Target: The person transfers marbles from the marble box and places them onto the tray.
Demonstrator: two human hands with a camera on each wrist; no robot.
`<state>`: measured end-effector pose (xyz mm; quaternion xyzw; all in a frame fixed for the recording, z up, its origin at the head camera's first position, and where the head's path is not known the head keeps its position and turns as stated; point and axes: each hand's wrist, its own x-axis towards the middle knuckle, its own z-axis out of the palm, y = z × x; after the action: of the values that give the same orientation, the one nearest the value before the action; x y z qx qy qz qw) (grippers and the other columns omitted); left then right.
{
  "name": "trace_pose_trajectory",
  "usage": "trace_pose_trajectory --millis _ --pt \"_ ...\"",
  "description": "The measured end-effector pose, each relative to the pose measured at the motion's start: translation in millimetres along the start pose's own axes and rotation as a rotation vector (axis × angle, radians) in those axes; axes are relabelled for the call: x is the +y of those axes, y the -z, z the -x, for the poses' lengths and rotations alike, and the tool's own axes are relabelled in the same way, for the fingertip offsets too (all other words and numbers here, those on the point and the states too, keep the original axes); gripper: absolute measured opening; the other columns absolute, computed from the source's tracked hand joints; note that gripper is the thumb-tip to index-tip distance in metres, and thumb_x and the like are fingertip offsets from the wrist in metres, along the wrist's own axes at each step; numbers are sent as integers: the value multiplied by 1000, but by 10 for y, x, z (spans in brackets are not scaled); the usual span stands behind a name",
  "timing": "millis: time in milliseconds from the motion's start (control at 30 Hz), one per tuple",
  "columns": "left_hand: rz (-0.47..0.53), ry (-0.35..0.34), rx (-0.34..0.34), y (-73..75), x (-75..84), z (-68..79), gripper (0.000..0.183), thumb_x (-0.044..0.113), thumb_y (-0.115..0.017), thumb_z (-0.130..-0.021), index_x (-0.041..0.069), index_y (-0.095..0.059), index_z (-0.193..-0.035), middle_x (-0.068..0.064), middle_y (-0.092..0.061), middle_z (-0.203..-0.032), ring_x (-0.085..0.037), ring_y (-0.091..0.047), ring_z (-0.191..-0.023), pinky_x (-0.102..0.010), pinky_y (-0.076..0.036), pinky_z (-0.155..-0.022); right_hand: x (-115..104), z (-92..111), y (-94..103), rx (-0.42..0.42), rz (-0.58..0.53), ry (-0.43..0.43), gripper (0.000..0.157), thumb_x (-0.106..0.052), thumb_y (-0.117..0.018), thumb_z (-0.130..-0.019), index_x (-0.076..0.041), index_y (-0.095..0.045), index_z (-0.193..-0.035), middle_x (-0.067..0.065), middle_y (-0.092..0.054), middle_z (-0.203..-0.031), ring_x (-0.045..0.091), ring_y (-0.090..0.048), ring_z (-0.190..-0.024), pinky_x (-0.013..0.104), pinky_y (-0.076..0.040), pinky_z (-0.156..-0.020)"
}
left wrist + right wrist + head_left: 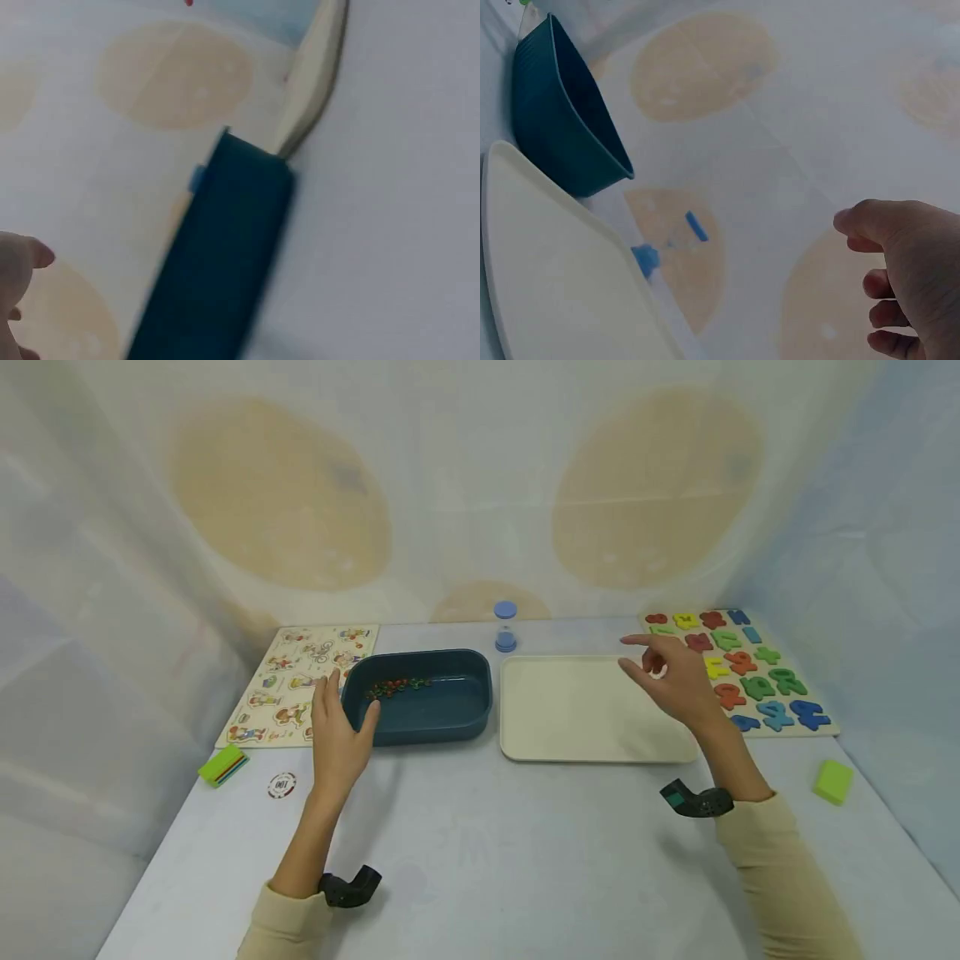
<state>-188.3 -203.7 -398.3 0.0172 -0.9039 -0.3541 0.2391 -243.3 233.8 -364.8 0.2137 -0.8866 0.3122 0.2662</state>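
My left hand hovers by the left end of a dark teal plastic bin, fingers straight and thumb spread. The left wrist view shows a gap between fingertips and the bin. Small red and green pieces lie along the inside of the bin. Over the right end of a cream tray, my right hand is raised with nothing in it. Its thumb and index finger stand apart, while the other fingers bend loosely, as the right wrist view also shows.
A small clear timer with blue ends stands behind the bin and tray. A picture puzzle board lies left, a letter puzzle board right. Nearer are green-topped sponges, a round chip and a green block.
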Motion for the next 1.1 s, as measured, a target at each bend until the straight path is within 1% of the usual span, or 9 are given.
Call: trace_pose_trajectory --millis 100,200,267,333,500,633,800,967,1100 --pt "111 104 32 -174 -146 64 78 41 -55 -87 13 -10 -144 -17 -9 -146 -35 -13 -134 -57 -22 -104 82 -30 -232 -100 -90 -96 34 -29 -68 -80 -16 -62 -112 0 -39 -55 11 -33 -47 26 -28 -41" --pt "200 189 67 -327 -269 100 84 42 -57 -85 13 -6 -144 -18 -10 -146 -34 -13 -134 -53 -19 -107 144 -94 -493 -193 -178 -193 37 -37 -68 -78 -18 -63 -109 1 -32 -51 10 -25 -41 26 -23 -37" --pt "245 235 81 -412 -347 119 87 44 -58 -84 13 -4 -144 -16 -10 -147 -31 -12 -135 -50 -17 -109 145 -155 -665 -242 -245 -223 36 -37 -68 -78 -17 -64 -108 1 -29 -48 9 -22 -40 27 -22 -36" --pt "276 266 90 -483 -420 135 90 44 -60 -82 13 -3 -144 -13 -9 -148 -28 -10 -136 -47 -15 -110 124 -224 -833 -284 -307 -212 35 -34 -69 -78 -15 -65 -107 0 -26 -47 9 -19 -40 26 -20 -36" --pt "328 292 93 -587 -558 159 92 47 -62 -79 16 -6 -145 -5 -11 -150 -23 -12 -136 -45 -16 -110 -45 -417 -1226 -360 -410 -136 31 -23 -69 -79 -12 -65 -108 -2 -21 -48 9 -17 -42 24 -17 -38" --pt "362 297 83 -614 -622 174 92 50 -62 -78 21 -6 -145 -2 -14 -149 -23 -16 -136 -46 -20 -109 -234 -568 -1503 -374 -433 -80 29 -20 -69 -79 -11 -66 -106 -3 -21 -47 10 -17 -42 22 -17 -39" --pt "392 296 77 -615 -639 199 91 49 -63 -78 23 -7 -145 -1 -15 -149 -23 -18 -135 -47 -19 -109 -477 -765 -1789 -368 -434 -1 28 -18 -69 -79 -10 -66 -106 -4 -21 -45 10 -16 -40 22 -17 -38" --pt "415 303 66 -603 -619 209 91 49 -64 -77 24 -8 -144 -4 -17 -148 -26 -20 -134 -47 -21 -108 -679 -927 -2012 -422 -455 -18 28 -19 -68 -79 -10 -66 -106 -2 -24 -45 11 -19 -38 23 -21 -38" --pt "437 304 47 -611 -608 225 91 46 -65 -78 24 -7 -144 -6 -16 -148 -27 -20 -134 -47 -21 -108 -760 -992 -2167 -485 -392 -36 31 -24 -68 -79 -12 -66 -107 -2 -25 -45 12 -20 -40 24 -25 -42"
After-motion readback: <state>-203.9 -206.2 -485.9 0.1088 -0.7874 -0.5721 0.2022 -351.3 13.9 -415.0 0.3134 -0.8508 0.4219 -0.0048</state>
